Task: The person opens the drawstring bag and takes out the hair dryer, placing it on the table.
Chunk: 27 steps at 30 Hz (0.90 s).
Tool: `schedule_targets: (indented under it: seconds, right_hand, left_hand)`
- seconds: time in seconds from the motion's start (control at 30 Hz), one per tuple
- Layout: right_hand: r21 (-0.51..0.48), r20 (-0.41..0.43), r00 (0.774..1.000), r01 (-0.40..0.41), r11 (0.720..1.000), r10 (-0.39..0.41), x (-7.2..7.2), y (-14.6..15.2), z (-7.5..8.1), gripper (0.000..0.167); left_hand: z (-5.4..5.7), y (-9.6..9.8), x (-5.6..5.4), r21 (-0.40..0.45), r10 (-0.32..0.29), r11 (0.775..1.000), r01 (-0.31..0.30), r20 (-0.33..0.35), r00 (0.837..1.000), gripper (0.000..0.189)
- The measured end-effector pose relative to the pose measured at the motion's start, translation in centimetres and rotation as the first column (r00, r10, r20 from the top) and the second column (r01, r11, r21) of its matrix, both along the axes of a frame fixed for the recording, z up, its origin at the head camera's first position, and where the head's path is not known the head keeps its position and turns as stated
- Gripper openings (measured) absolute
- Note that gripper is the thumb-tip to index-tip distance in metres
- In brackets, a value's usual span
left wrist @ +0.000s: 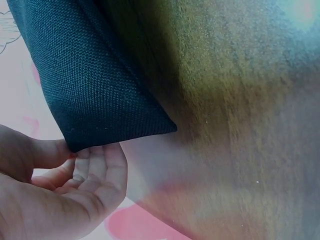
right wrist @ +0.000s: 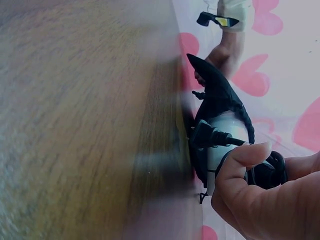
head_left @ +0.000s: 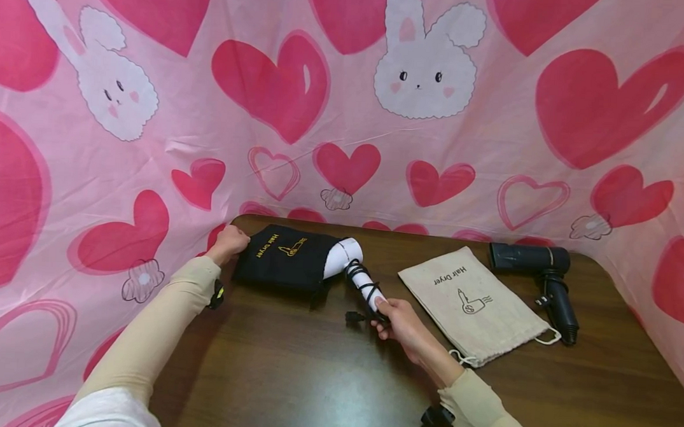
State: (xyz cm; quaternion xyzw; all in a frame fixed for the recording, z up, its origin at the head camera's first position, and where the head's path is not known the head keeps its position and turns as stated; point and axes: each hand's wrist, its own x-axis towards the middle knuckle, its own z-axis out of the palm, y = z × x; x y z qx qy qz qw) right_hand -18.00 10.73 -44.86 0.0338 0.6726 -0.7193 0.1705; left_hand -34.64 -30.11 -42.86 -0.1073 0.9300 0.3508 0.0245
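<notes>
A white hair dryer (head_left: pixel 340 258) lies partly inside a black drawstring bag (head_left: pixel 282 271) marked "Hair Dryer"; the far part of its barrel is hidden by the cloth. With its black cord wound round it, the handle sticks out toward my right hand (head_left: pixel 400 327), which grips its lower end. The cord's plug (right wrist: pixel 210 136) hangs beside my fingers in the right wrist view. At the bag's closed end, my left hand (head_left: pixel 230 243) pinches a corner between thumb and fingers. The left wrist view shows that bag corner (left wrist: pixel 105 95) closely.
Right of the handle lies a flat beige drawstring bag (head_left: pixel 470 302), also printed "Hair Dryer". A black hair dryer (head_left: pixel 556 293) lies beyond it near the table's right side. The brown wooden table (head_left: pixel 289 377) is bordered by pink heart-print cloth (head_left: pixel 346 124) behind and at both sides.
</notes>
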Motion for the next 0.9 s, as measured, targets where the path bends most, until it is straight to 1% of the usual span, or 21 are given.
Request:
schedule_targets:
  seconds: [0.13,0.23,0.53,0.8,0.9]
  right_hand:
    - [0.001,0.005,1.000,0.004,1.000,-0.004,-0.1,0.1,0.0,0.028]
    - [0.003,0.006,1.000,0.001,1.000,-0.001,-0.1,0.1,0.1,0.029]
    - [0.007,0.012,1.000,0.001,1.000,-0.002,-0.1,0.5,0.1,0.030]
    - [0.018,0.013,1.000,0.009,1.000,-0.009,-0.2,0.8,0.1,0.030]
    - [0.019,0.012,1.000,0.012,1.000,-0.013,-0.2,0.9,0.1,0.030]
  left_hand:
    - [0.1,0.0,0.0,0.018,0.004,1.000,-0.004,0.002,1.000,0.023]
    - [0.2,0.0,0.1,0.012,0.000,1.000,0.000,0.007,1.000,0.023]
    - [0.4,-0.4,0.1,-0.013,0.012,1.000,-0.012,0.036,0.999,0.021]
    - [0.1,-0.9,0.1,-0.017,0.018,1.000,-0.017,0.019,1.000,0.031]
    - [0.1,-1.0,0.1,-0.020,0.019,1.000,-0.019,0.014,1.000,0.030]
